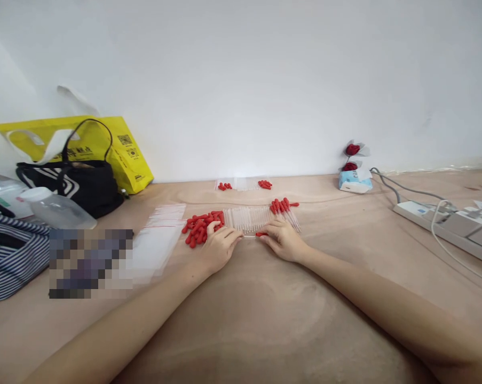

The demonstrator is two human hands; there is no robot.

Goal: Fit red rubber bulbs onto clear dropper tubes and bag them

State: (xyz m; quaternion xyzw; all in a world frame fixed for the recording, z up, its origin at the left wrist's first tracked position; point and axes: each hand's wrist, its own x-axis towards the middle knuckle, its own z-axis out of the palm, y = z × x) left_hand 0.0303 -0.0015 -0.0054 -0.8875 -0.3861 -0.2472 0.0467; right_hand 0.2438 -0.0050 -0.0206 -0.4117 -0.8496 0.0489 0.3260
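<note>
A row of clear plastic droppers (246, 218) is laid side by side at table centre, red rubber bulbs heaped at its 9 o'clock end (200, 226), and a smaller fan of red-capped ones at 2 o'clock (284, 207). The left hand (219, 248) is rested palm-down w/ fingers curled over the bulb end of the row. The right hand (283, 241) is laid at the row's 3 o'clock edge, fingertips pinched around what looks like one red bulb; exact grip can't be told.

Handling, judged: droppers are very light, thin-walled, smooth and prob. slippery; tubes semi-stiff but easily bent, and they roll. Bulbs are soft, matte, grippy, so best taken there, or several tubes pressed flat together.

A stack of clear zip bags (160, 234) w/ red seal lines lies at 9 o'clock, limp and glossy. Two small bagged lots (243, 184) sit at 12 o'clock near the wall. The table (241, 320) is bare matte wood-tone. Black handbag (83, 186) and yellow bag (124, 152) at 10 o'clock; power strip (444, 224) at 3 o'clock.
</note>
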